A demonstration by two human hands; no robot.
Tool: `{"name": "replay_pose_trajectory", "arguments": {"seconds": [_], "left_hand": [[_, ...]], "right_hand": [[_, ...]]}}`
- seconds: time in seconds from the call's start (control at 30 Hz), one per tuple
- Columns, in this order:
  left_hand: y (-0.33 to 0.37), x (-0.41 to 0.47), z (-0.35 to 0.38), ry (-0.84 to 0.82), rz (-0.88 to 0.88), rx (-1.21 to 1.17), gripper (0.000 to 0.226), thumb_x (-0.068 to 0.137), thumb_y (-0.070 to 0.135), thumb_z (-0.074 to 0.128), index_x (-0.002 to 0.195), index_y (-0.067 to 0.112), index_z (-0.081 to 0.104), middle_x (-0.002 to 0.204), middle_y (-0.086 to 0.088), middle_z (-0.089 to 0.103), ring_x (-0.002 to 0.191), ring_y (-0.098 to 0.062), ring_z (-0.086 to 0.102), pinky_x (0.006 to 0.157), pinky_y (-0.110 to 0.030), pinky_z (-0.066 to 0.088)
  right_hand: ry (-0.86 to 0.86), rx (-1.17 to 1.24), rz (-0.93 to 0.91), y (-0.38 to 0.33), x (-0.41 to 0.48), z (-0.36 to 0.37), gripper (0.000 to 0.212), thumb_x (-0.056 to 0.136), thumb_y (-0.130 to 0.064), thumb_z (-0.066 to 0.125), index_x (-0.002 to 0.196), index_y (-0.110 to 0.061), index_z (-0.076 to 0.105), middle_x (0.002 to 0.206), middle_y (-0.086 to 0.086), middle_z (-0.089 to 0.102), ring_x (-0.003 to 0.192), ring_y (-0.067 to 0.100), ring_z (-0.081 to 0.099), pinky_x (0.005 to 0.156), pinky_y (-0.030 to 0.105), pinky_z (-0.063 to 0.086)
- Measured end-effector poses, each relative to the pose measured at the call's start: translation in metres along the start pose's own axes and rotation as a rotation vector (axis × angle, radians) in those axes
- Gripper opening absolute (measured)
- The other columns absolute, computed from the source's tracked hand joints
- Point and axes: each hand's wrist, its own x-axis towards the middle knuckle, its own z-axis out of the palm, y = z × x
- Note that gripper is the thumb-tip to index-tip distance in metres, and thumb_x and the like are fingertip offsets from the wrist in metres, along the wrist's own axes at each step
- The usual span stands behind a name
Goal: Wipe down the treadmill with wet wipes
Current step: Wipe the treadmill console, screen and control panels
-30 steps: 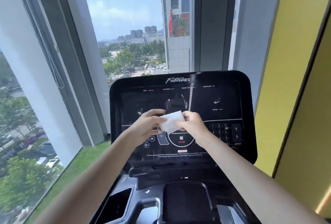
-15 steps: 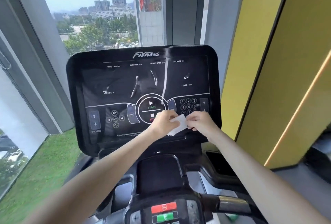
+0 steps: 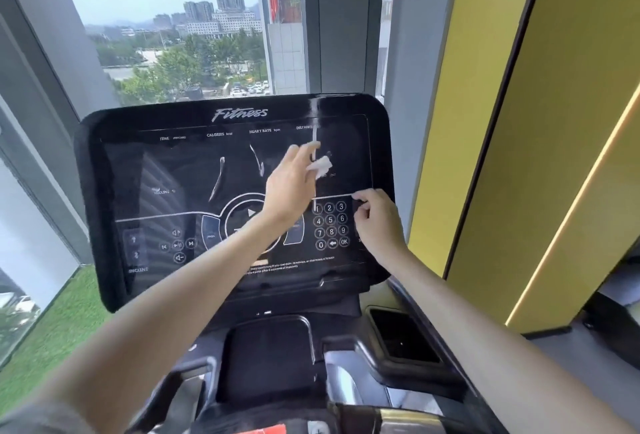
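White and crumpled, the wet wipe (image 3: 320, 166) sits at the fingertips of the left grip (image 3: 294, 187), pinched there and laid against the glass of the treadmill console (image 3: 145, 163) in its upper right part, below the DISTANCE label. From the palm the wipe lies up and to the right, and the forefinger points up past it. The right grip (image 3: 377, 222) is below and to the right of the wipe, near it but apart, beside the keypad (image 3: 330, 225) at the console's right edge. Its fingers are loosely curled and nothing shows in them; whether the tips touch the panel I cannot tell.

The console is wider than tall, its long axis running left to right, and nearly all of its dark face lies to the left of the wipe and below it. So the coming stroke, as I judge it, must travel leftward along that axis or downward. The left grip, which has the cloth, is the one placed for it; the right would need to clear out of a downward pass over the keys.

Count: one wipe, one console, one keypad, two grips, and three pale streaks (image 3: 216, 180) on the glass, which may be smears or reflections. Below the console are one dark centre tray (image 3: 266, 357) and one pocket (image 3: 401, 340) on the right
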Motion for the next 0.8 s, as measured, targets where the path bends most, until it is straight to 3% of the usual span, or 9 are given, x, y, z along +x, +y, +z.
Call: {"name": "replay_pose_trajectory", "arguments": {"seconds": [0.07, 0.23, 0.3, 0.43, 0.5, 0.6, 0.67, 0.73, 0.8], "left_hand": [[-0.001, 0.023, 0.002, 0.073, 0.046, 0.12, 0.044, 0.089, -0.001, 0.048, 0.132, 0.009, 0.047, 0.113, -0.012, 0.056, 0.093, -0.03, 0.055, 0.075, -0.042, 0.044], [-0.016, 0.042, 0.02, 0.232, 0.152, 0.33, 0.027, 0.074, -0.013, 0.056, 0.096, 0.002, 0.062, 0.089, -0.015, 0.057, 0.082, -0.033, 0.049, 0.065, -0.039, 0.043], [-0.024, 0.026, 0.035, 0.177, 0.369, 0.392, 0.026, 0.075, -0.011, 0.053, 0.094, 0.001, 0.065, 0.089, -0.01, 0.053, 0.079, -0.027, 0.042, 0.061, -0.041, 0.046], [-0.039, 0.011, 0.024, -0.058, 0.814, 0.613, 0.035, 0.087, -0.013, 0.043, 0.118, -0.005, 0.056, 0.105, -0.011, 0.061, 0.087, -0.028, 0.056, 0.074, -0.039, 0.048], [-0.05, 0.021, 0.008, -0.055, 0.724, 0.663, 0.049, 0.084, -0.013, 0.043, 0.131, 0.0, 0.043, 0.116, -0.012, 0.058, 0.094, -0.03, 0.054, 0.079, -0.041, 0.046], [-0.044, 0.024, 0.006, 0.041, 0.357, 0.502, 0.062, 0.078, -0.01, 0.032, 0.138, 0.01, 0.035, 0.119, -0.014, 0.051, 0.093, -0.03, 0.042, 0.082, -0.046, 0.044], [-0.031, 0.015, 0.02, -0.066, 0.519, 0.475, 0.044, 0.092, 0.0, 0.032, 0.133, 0.012, 0.04, 0.109, -0.011, 0.053, 0.091, -0.023, 0.041, 0.087, -0.041, 0.042], [-0.032, 0.008, 0.024, -0.249, 0.82, 0.591, 0.043, 0.089, -0.006, 0.036, 0.131, -0.001, 0.046, 0.119, -0.011, 0.05, 0.101, -0.023, 0.046, 0.096, -0.037, 0.042], [-0.044, 0.021, 0.014, -0.191, 0.859, 0.615, 0.049, 0.083, -0.009, 0.033, 0.129, -0.008, 0.051, 0.131, -0.012, 0.046, 0.106, -0.026, 0.046, 0.098, -0.035, 0.041]], "right_hand": [[0.01, -0.037, -0.066, -0.001, 0.011, -0.004, 0.031, 0.089, 0.002, 0.047, 0.115, -0.008, 0.061, 0.117, 0.003, 0.057, 0.105, 0.017, 0.055, 0.087, 0.033, 0.05], [0.065, -0.153, -0.235, 0.011, 0.026, -0.006, 0.034, 0.084, 0.006, 0.052, 0.115, -0.005, 0.061, 0.125, 0.008, 0.054, 0.115, 0.025, 0.052, 0.093, 0.038, 0.048], [0.1, -0.222, -0.298, 0.02, 0.031, -0.006, 0.038, 0.079, 0.009, 0.056, 0.115, -0.003, 0.062, 0.13, 0.014, 0.053, 0.119, 0.031, 0.051, 0.099, 0.041, 0.045], [0.146, -0.257, -0.388, 0.032, 0.04, -0.008, 0.045, 0.072, 0.014, 0.061, 0.115, -0.001, 0.062, 0.135, 0.021, 0.05, 0.123, 0.036, 0.049, 0.105, 0.042, 0.037], [0.14, -0.264, -0.415, 0.033, 0.043, -0.008, 0.049, 0.072, 0.015, 0.058, 0.118, 0.001, 0.06, 0.139, 0.022, 0.046, 0.127, 0.036, 0.045, 0.107, 0.043, 0.035], [0.136, -0.277, -0.421, 0.035, 0.046, -0.006, 0.054, 0.07, 0.015, 0.057, 0.122, 0.003, 0.057, 0.142, 0.024, 0.043, 0.131, 0.037, 0.042, 0.108, 0.046, 0.037], [0.128, -0.286, -0.409, 0.037, 0.047, -0.004, 0.056, 0.07, 0.015, 0.058, 0.125, 0.003, 0.055, 0.143, 0.023, 0.042, 0.133, 0.037, 0.041, 0.107, 0.049, 0.038], [0.126, -0.294, -0.412, 0.038, 0.047, -0.003, 0.058, 0.072, 0.015, 0.057, 0.129, 0.003, 0.052, 0.145, 0.022, 0.041, 0.135, 0.035, 0.039, 0.109, 0.05, 0.036], [0.142, -0.306, -0.413, 0.039, 0.047, -0.002, 0.06, 0.072, 0.016, 0.057, 0.13, 0.003, 0.05, 0.145, 0.021, 0.04, 0.136, 0.034, 0.037, 0.113, 0.047, 0.028]]}}
